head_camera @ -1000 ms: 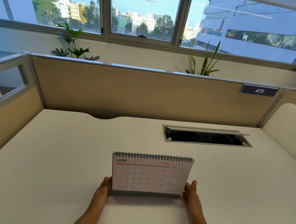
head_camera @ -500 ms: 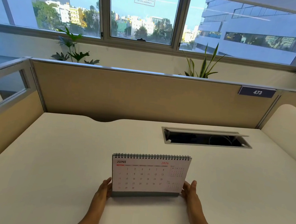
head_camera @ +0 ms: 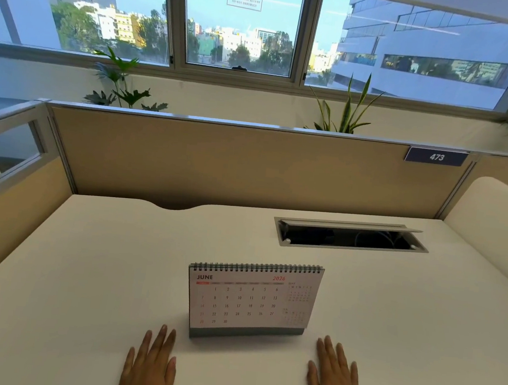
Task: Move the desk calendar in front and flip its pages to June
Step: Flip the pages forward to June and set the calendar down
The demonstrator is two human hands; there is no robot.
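1. Head view, looking down over my desk: the desk calendar stands upright near the front edge, just ahead of me and between my two hands

2. Left hand lies palm down on the desk, fingers stretched out and loosely together, holding nothing; it sits near the calendar's lower left corner, with a clear gap between them

3. Right hand is the same: flat, fingers extended, nothing in its grasp, near the lower right corner and apart from it

4. Page showing reads JUNE, with 2026 in red beside it and small side months at the right edge

5. Step in hand, as I judge it: both parts look done. Calendar is in front, the June page is up, and my hands are off it. What remains is at most a check

6. Next move, if any, calls for very little: perhaps a light nudge at the grey base to square it, with care not to tip the stand or disturb the page

7. Facing: the printed page looks back toward me, leaning slightly away at the top, where the spiral binding runs

8. Long axis runs left to right across the desk, with the right end turned a touch farther from me, so it is not quite square to the desk's front

9. Cable hatch lies open well behind the calendar, to the right
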